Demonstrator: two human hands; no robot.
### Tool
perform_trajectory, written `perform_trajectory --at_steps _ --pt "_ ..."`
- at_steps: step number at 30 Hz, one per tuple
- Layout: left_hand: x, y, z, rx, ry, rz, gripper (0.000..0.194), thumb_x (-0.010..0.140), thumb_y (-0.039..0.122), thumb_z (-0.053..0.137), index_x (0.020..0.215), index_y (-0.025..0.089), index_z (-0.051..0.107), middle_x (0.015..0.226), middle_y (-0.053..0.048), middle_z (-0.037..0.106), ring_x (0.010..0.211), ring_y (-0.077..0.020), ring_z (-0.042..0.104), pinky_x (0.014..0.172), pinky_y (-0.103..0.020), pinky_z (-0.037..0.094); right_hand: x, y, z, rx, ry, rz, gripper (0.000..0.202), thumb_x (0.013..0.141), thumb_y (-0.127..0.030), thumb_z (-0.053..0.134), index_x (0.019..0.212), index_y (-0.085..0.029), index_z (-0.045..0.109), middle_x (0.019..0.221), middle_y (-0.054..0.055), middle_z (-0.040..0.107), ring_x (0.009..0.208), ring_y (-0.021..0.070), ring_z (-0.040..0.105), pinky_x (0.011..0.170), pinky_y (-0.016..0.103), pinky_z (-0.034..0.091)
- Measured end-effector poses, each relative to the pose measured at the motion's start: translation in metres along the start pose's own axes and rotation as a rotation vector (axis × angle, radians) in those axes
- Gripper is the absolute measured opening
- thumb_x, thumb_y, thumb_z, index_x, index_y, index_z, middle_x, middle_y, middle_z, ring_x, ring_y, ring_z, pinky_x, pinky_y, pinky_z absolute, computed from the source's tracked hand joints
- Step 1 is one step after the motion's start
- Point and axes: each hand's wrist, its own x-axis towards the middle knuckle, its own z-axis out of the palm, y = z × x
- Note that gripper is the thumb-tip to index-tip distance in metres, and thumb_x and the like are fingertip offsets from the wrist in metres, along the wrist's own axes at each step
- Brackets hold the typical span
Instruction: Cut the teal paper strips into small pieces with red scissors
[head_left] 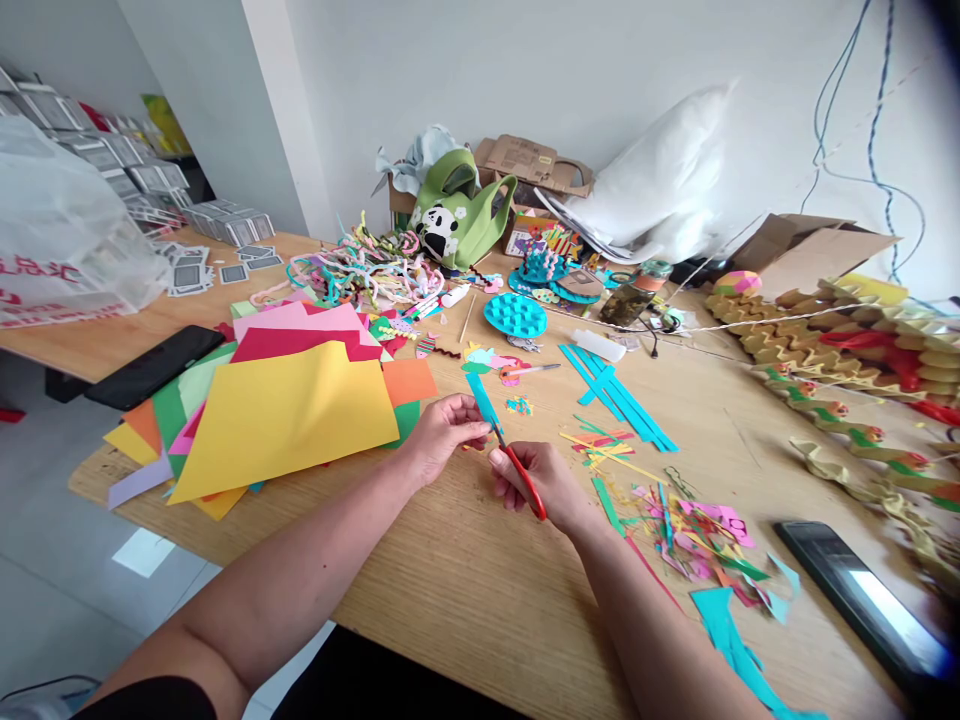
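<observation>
Between the fingers of my left hand (450, 435) is a narrow blue paper strip (481, 398), its free end pointing up and away from me. My right hand (541, 482) is closed round the red handles of a pair of scissors (528, 482). The dark blades meet the near end of the strip, close to my left fingertips. Just beyond my hands, a small heap of tiny blue and yellow paper bits (519, 405) lies on the wooden table (450, 590). Longer blue strips (619, 395) lie to the right.
Stacked coloured paper (292, 420) with a yellow sheet on top covers the left side. Paper scraps (697, 540) and a phone (862, 600) lie at right. Behind are pipe cleaners (367, 265), a blue egg-shaped piece (515, 315) and a green panda bag (457, 215). Egg-carton strips (832, 340) stand far right.
</observation>
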Motion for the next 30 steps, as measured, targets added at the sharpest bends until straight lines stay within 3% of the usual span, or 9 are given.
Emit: perform_trajectory --at_steps 30 --pt "0.0005 -0.0049 0.0013 -0.021 -0.002 0.028 0.026 0.060 0.020 0.076 0.079 0.013 0.060 0.071 -0.001 0.063 0.061 -0.0103 0.058 0.062 -0.026 0.048 0.0017 0.0045 0.0004 0.038 -0.017 -0.003 0.054 0.069 -0.069 0.059 0.062 -0.016 0.054 0.052 0.002 0.060 0.039 0.0101 0.054 0.037 0.019 0.041"
